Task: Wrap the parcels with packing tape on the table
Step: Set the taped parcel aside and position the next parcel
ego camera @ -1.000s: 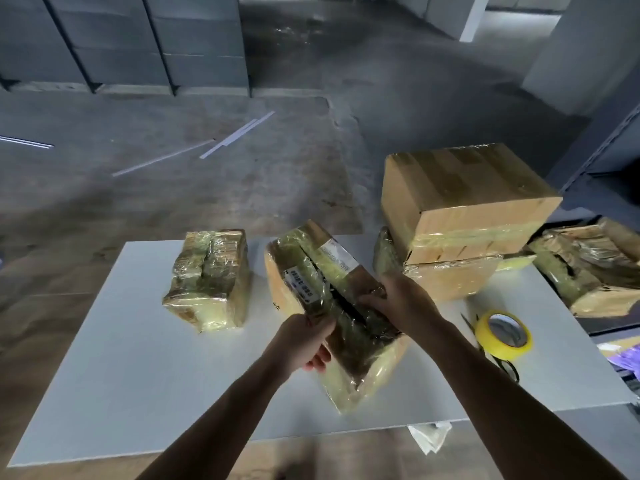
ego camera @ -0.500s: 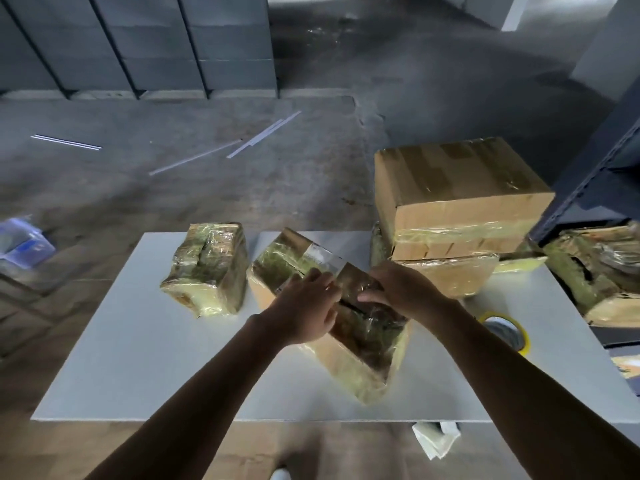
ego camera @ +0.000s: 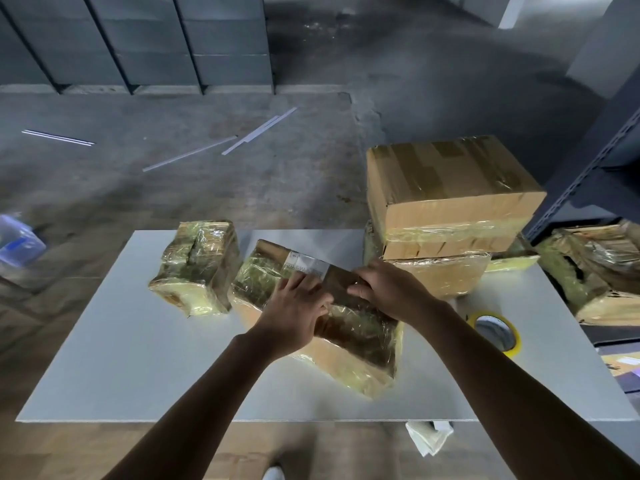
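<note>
The middle parcel [ego camera: 356, 344] lay tilted near the centre of the white surface [ego camera: 114, 358], 1 corner pointing toward the person. The left hand [ego camera: 294, 313] rested flat on its top, fingers [ego camera: 298, 283] nearly straight and spread beside the white shipping label [ego camera: 308, 263], holding nothing and probably smoothing film down. The right hand [ego camera: 391, 292] was curled over the far upper edge and gripped it, likely to steady the parcel against that pressure.

The parcel was a brown cardboard block under glossy, wrinkled yellowish tape, thick and cloudy at the corners. A small parcel [ego camera: 197, 268], squat and equally shiny, sat just left of it. To the right, a large cardboard box [ego camera: 446, 192] with a taped band was stacked on another wrapped parcel [ego camera: 446, 275], which kept the working area free. The yellow tape roll [ego camera: 496, 332] lay flat beside the right forearm, within easy reach and held by neither hand, so I judged this to be pressing down, not winding.
</note>
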Demonstrator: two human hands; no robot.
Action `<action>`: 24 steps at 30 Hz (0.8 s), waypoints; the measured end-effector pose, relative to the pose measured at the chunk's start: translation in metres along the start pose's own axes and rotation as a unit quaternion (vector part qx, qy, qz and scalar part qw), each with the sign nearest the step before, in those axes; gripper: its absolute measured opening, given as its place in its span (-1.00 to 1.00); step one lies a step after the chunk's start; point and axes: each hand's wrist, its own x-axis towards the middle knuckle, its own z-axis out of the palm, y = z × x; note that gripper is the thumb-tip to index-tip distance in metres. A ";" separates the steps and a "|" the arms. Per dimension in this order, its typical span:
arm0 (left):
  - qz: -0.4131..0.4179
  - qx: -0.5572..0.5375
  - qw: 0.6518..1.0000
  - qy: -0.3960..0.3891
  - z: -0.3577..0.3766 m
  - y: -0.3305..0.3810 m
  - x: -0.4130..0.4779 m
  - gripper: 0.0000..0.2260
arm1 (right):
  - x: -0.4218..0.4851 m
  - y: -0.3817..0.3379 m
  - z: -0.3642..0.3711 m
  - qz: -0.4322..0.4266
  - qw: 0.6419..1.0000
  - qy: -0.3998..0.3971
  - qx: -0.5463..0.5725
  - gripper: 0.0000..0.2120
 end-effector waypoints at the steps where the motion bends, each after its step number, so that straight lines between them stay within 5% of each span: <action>1: -0.005 0.011 1.000 0.000 0.000 0.004 0.002 -0.89 | -0.001 0.001 0.001 -0.001 1.000 0.014 -0.002 -0.68; 4: -0.016 0.010 1.000 0.002 0.004 0.021 0.012 -0.73 | -0.009 0.007 0.003 0.009 0.997 0.058 0.042 -0.70; 10: -0.001 -0.088 0.996 0.019 0.024 0.078 0.038 -0.90 | -0.038 0.029 0.001 0.036 0.987 0.100 0.125 -0.70; 17: -0.060 -0.236 0.970 0.016 0.053 0.154 0.068 -0.85 | -0.090 0.081 0.003 0.133 0.975 0.122 0.128 -0.78; 20: -0.064 -0.261 0.963 0.011 0.065 0.185 0.078 -0.85 | -0.107 0.091 0.000 0.191 0.932 0.189 0.244 -0.79; 24: -0.116 -0.289 0.950 -0.019 0.093 0.213 0.093 -0.84 | -0.123 0.118 0.012 0.316 0.867 0.178 0.341 -0.77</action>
